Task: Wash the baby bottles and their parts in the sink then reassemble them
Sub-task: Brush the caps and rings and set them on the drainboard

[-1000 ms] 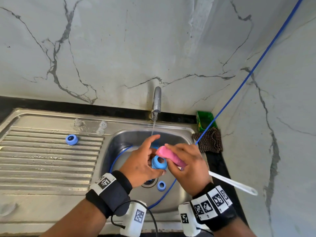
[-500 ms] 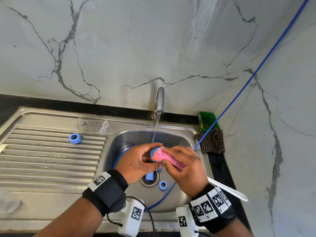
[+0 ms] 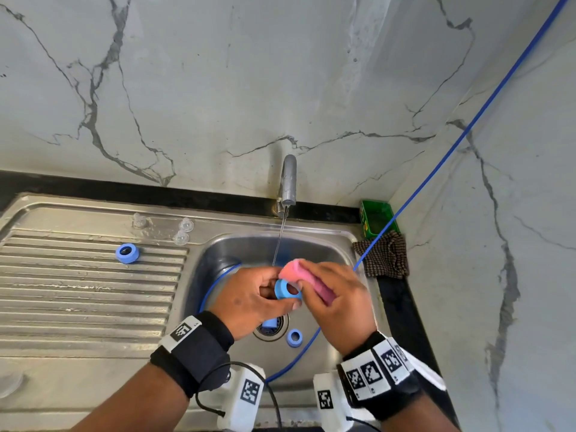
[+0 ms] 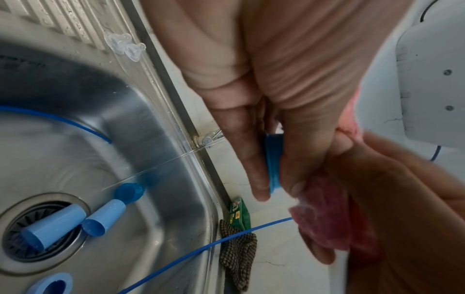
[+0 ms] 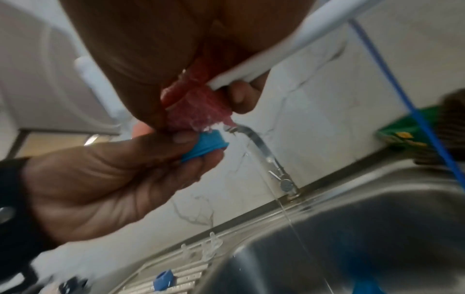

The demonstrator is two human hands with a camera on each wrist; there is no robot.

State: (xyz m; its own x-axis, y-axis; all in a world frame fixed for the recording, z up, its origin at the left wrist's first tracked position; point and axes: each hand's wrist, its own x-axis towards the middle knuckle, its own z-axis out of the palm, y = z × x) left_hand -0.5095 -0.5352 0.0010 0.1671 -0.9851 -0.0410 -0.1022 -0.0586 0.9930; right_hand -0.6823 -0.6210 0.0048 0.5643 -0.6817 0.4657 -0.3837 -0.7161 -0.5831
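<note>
At the left of the head view a blue ring (image 3: pixel 127 253) stands on the ribbed draining board (image 3: pixel 78 291), with clear teats (image 3: pixel 184 232) behind it near the basin. In the lower middle, the left hand (image 3: pixel 249 302) pinches the blue collar ring (image 3: pixel 288 289) between thumb and fingers above the sink (image 3: pixel 339 244), and the right hand (image 3: pixel 338 302) grasps the pink sponge (image 3: pixel 294 272) and presses it on the ring's rim. To do this step well, I think the ring should be turned slowly in the left grip, so the sponge reaches the inside thread, and kept under the thin water stream (image 3: pixel 279 241). Blue caps (image 4: pixel 75 220) and another ring (image 3: pixel 294 337) lie by the drain. The tap (image 3: pixel 288 182) stands at the middle of a marble wall. At the right, a checked cloth (image 3: pixel 385 255) and a green box (image 3: pixel 377 218) sit on the dark counter (image 3: pixel 402 307) corner, and a blue cord (image 3: pixel 467 132) crosses diagonally.
</note>
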